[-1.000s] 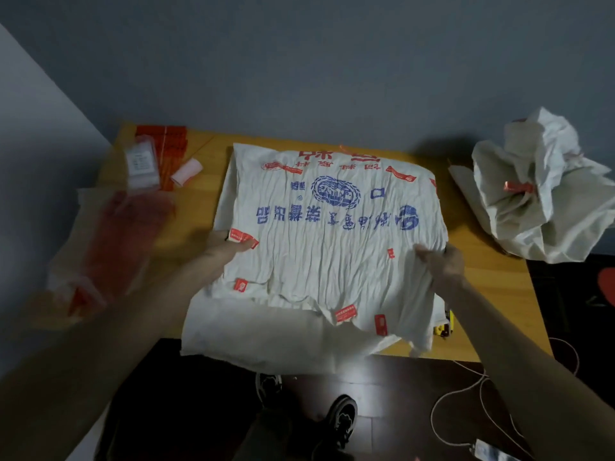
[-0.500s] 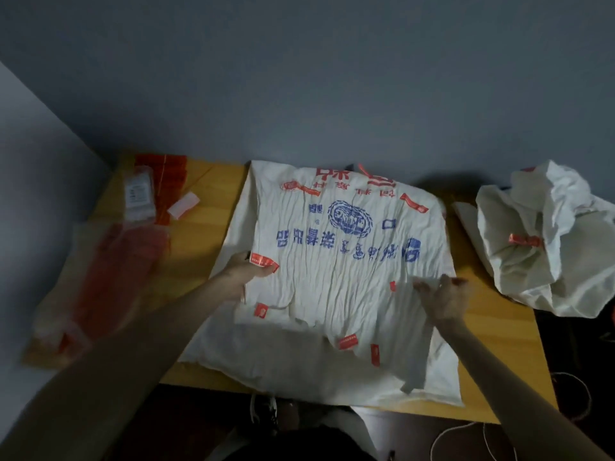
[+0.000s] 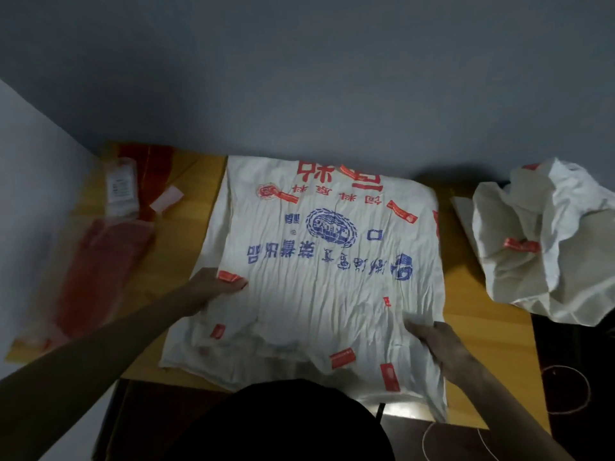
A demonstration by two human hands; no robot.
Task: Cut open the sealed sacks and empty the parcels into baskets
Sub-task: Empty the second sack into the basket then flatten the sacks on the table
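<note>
1. Head view. White printed sack lies flat at the middle of the wooden table, its near edge overhanging. It carries red tape strips; its contents are hidden.
2. Left hand grasps the sack's left edge, fingers by a red strip.
3. Right hand grasps the fabric at the near right corner, thumb on top.
4. Crumpled sack sits at the far right, slack; its inside is not visible.
5. Red packets and a clear packet lie at the left, blurred.
</note>
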